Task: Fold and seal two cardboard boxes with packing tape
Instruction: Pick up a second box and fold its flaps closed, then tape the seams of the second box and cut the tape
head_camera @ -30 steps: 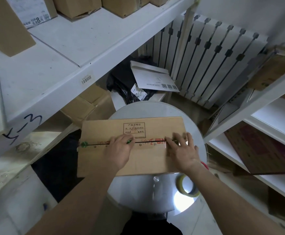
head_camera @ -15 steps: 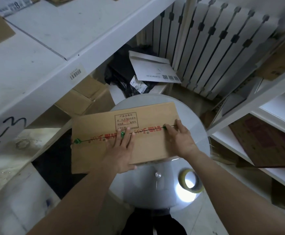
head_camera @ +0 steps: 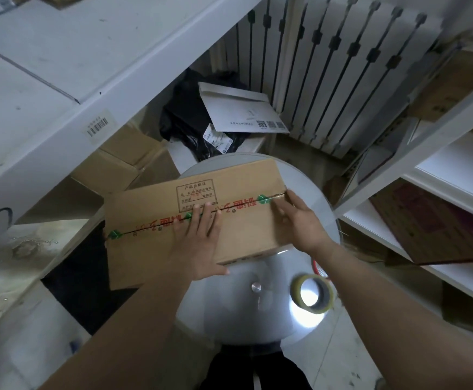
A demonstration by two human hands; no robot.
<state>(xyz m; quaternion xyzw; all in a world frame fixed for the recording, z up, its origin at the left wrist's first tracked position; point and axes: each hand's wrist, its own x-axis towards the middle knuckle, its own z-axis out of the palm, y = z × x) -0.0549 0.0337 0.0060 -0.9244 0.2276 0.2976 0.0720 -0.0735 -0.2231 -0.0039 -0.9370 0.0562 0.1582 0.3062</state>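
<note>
Head view | box (head_camera: pixel 156 249) on table (head_camera: pixel 229 319), seam along its long axis, left-near to right-far | left hand (head_camera: pixel 198 243) flat, fingers across mid-seam | right hand (head_camera: pixel 300 220) fingers straight, pressing seam's right end | tape (head_camera: pixel 295 288) beside right forearm: right hand nearer

Box (head_camera: pixel 150 249) stamp (head_camera: pixel 197 194) unreadable; red item (head_camera: pixel 315 267), maybe handle, behind right forearm (head_camera: pixel 353 268).

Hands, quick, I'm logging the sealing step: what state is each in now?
Left hand: open, pressing on the cardboard box.
Right hand: open, touching the box's right end.
</note>
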